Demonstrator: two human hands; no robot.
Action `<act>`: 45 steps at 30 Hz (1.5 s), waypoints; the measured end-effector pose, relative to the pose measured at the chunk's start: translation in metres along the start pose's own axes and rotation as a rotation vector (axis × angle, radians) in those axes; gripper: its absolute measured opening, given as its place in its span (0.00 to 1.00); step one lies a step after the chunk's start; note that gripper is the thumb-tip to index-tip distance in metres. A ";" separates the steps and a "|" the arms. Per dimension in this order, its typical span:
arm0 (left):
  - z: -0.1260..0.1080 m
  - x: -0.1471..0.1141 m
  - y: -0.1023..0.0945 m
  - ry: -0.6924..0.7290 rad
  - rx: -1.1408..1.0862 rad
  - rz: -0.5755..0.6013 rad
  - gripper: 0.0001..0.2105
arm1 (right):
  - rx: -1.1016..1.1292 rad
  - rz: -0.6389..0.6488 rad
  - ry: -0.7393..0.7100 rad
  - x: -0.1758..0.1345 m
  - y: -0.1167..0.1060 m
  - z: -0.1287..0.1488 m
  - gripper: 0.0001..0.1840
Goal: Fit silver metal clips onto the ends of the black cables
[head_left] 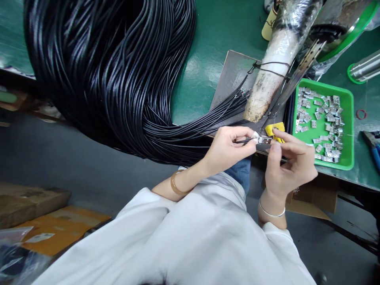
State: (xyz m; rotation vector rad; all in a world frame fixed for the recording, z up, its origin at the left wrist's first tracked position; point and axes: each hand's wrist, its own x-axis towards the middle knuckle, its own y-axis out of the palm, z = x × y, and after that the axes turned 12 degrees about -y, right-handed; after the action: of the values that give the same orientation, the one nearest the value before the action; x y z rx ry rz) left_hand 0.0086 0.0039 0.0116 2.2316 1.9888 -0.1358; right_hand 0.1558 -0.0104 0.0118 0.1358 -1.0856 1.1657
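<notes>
My left hand [230, 146] pinches the end of a thin black cable, with white tape or a cover on a fingertip. At those fingertips a metal USB plug [265, 140] sits at the cable's end, pointing right. My right hand [289, 160] meets the plug's far end with thumb and fingertips closed, the index finger raised above it; the exact contact is partly hidden. Just behind the right fingers lies a yellow block [274, 128]. A large bundle of black cables [118, 79] spreads leftward, its stripped ends [242, 93] lying on a grey board [228, 75].
To the right, a green tray [350, 118] holds many loose metal USB shells. A plastic-wrapped pipe [273, 71] slants down above my hands, beside a perforated metal bar [305, 59]. Blue-handled pliers [374, 148] and a red ring [361, 114] rest on the green table [204, 51].
</notes>
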 end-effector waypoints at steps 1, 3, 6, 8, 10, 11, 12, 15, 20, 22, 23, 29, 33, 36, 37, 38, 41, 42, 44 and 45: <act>-0.001 -0.002 0.000 0.042 0.045 -0.003 0.07 | 0.006 -0.013 0.058 0.001 0.000 0.000 0.05; -0.001 -0.007 0.000 0.177 0.148 -0.025 0.07 | 0.072 0.026 0.185 0.005 -0.002 -0.001 0.04; 0.000 -0.010 -0.002 0.332 0.218 -0.050 0.07 | 0.232 0.142 0.320 0.009 -0.005 -0.002 0.08; 0.000 -0.010 -0.005 0.268 0.153 0.001 0.05 | 0.307 0.166 0.343 0.010 -0.006 -0.003 0.09; -0.001 -0.008 -0.008 0.109 0.015 0.113 0.05 | 0.310 0.161 0.278 0.009 -0.006 -0.005 0.07; -0.002 -0.007 -0.010 0.029 -0.065 0.170 0.06 | 0.278 0.157 0.199 0.008 -0.006 -0.005 0.05; -0.003 -0.006 -0.011 -0.038 -0.137 0.215 0.07 | 0.223 0.156 0.106 0.006 -0.006 -0.006 0.04; -0.001 -0.004 -0.011 -0.132 -0.240 0.248 0.10 | 0.007 0.120 -0.085 0.002 -0.007 -0.006 0.06; 0.004 0.000 -0.007 -0.112 -0.272 0.160 0.10 | 0.046 -0.214 -0.044 0.002 -0.007 -0.001 0.08; 0.004 0.002 -0.006 -0.095 -0.277 0.121 0.09 | 0.111 -0.292 -0.056 0.003 -0.005 0.001 0.09; 0.004 0.003 -0.006 -0.086 -0.279 0.105 0.09 | 0.122 -0.276 -0.060 0.003 -0.004 0.001 0.10; 0.004 0.007 -0.003 -0.077 -0.310 0.084 0.07 | -0.025 0.046 -0.131 -0.003 0.000 -0.005 0.10; 0.006 0.010 -0.001 -0.075 -0.274 0.037 0.06 | -0.021 0.099 -0.125 -0.003 0.002 -0.007 0.08; 0.007 0.012 0.001 -0.055 -0.239 0.001 0.06 | 0.009 0.094 -0.067 -0.001 0.005 -0.008 0.07; 0.006 0.013 0.001 -0.046 -0.230 -0.011 0.06 | 0.021 0.086 -0.055 -0.001 0.006 -0.008 0.07; 0.006 0.013 0.001 -0.038 -0.225 -0.023 0.06 | 0.032 0.078 -0.047 0.001 0.007 -0.008 0.07; 0.003 0.013 0.002 -0.024 -0.242 -0.045 0.06 | 0.040 0.073 -0.043 0.005 0.008 -0.005 0.06; 0.001 0.013 0.002 -0.024 -0.252 -0.047 0.06 | 0.030 0.078 -0.050 0.006 0.008 -0.004 0.06; -0.001 0.013 0.001 -0.033 -0.266 -0.037 0.05 | -0.003 0.089 -0.069 0.009 0.008 0.000 0.06; -0.001 0.013 0.001 -0.043 -0.269 -0.028 0.05 | -0.014 0.094 -0.073 0.010 0.007 0.002 0.06</act>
State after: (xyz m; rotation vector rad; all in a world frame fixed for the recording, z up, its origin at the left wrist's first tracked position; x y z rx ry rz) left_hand 0.0110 0.0166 0.0108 2.0164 1.8901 0.0766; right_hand 0.1485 -0.0019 0.0176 0.1177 -1.1745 1.2450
